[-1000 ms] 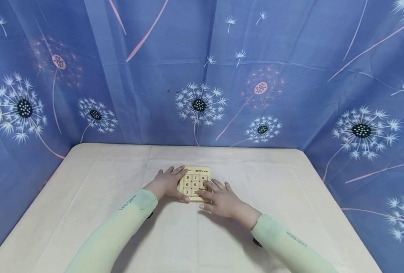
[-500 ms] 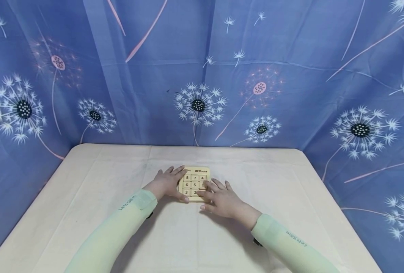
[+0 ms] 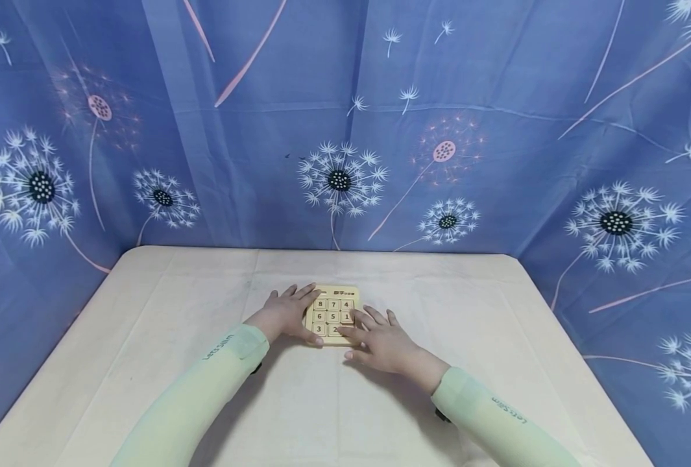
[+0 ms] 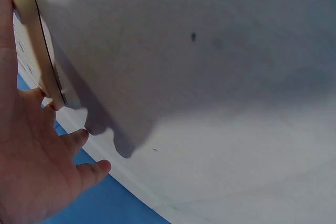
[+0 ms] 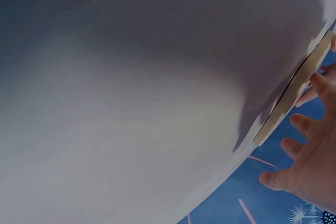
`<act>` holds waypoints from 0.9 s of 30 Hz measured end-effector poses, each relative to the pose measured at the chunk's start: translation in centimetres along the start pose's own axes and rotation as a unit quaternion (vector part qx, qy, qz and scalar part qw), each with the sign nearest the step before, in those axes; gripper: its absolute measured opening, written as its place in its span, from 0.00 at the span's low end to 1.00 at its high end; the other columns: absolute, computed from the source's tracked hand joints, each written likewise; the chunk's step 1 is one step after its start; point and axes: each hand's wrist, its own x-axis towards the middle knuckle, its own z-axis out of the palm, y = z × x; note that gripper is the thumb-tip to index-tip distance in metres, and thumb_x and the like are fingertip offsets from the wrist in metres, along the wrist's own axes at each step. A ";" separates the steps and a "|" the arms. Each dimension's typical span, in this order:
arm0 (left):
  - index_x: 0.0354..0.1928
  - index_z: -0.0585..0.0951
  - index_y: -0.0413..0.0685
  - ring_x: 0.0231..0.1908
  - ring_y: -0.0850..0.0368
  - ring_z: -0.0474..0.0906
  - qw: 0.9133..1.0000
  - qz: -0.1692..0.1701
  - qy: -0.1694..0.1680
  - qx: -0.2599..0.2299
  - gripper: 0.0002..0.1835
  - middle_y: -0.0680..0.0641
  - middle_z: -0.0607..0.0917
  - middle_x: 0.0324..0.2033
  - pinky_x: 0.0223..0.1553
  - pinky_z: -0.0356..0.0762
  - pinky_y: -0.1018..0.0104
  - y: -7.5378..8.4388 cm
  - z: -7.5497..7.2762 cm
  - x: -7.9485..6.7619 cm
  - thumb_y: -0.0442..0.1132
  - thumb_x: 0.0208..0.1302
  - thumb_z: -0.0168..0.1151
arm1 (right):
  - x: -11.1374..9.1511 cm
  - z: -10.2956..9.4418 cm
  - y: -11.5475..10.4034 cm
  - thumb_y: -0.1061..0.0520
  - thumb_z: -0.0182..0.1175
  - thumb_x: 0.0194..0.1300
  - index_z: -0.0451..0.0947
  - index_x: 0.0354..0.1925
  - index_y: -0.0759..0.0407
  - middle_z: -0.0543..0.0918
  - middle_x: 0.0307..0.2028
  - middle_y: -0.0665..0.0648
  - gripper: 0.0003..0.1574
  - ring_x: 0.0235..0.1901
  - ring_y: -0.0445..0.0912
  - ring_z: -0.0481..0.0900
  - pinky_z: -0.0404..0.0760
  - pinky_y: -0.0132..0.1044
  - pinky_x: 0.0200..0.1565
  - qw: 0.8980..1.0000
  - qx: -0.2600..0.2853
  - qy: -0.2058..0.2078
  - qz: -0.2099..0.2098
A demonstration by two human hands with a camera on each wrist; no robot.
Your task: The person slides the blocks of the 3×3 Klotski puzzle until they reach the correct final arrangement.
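Note:
A yellow number slide puzzle [image 3: 317,338] lies flat on the table, its square tiles bearing printed digits. My left hand [image 3: 287,312] holds the frame's left side, thumb at the near corner and index finger at the far edge. In the left wrist view the puzzle's side edge [image 4: 46,56] shows between that thumb and the fingers. Over the right side, my right hand [image 3: 387,344] has its fingers spread, with one fingertip at the tile marked 2 [image 3: 334,330] and another beside the tile marked 1 [image 3: 346,317]. That hand partly hides the lower right corner.
A pale cloth covers the table [image 3: 205,279]. Blue curtains [image 3: 252,162] with dandelion prints stand behind it and along both sides. Both forearms wear light green sleeves [image 3: 193,389].
The right hand has shifted slightly to the right, and the tile marked 2 has slid a little right with it. The left hand and the puzzle frame stay in place.

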 end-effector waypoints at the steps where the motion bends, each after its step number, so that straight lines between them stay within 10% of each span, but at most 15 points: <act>1: 0.82 0.52 0.56 0.82 0.37 0.45 1.000 0.000 0.000 0.000 0.64 0.52 0.48 0.84 0.79 0.45 0.29 0.0 0.0 0.0 0.71 0.49 0.74 | 0.0 0.0 0.0 0.33 0.54 0.73 0.70 0.73 0.41 0.61 0.79 0.62 0.35 0.78 0.68 0.56 0.54 0.80 0.72 1.000 0.001 0.000 0.000; 27: 0.82 0.54 0.55 0.82 0.37 0.48 1.000 0.000 0.010 0.024 0.64 0.52 0.50 0.83 0.78 0.51 0.29 0.1 0.1 0.0 0.72 0.49 0.73 | -0.5 0.0 0.4 0.33 0.55 0.73 0.70 0.73 0.40 0.62 0.79 0.62 0.36 0.78 0.67 0.56 0.55 0.79 0.72 1.000 -0.007 0.002 0.004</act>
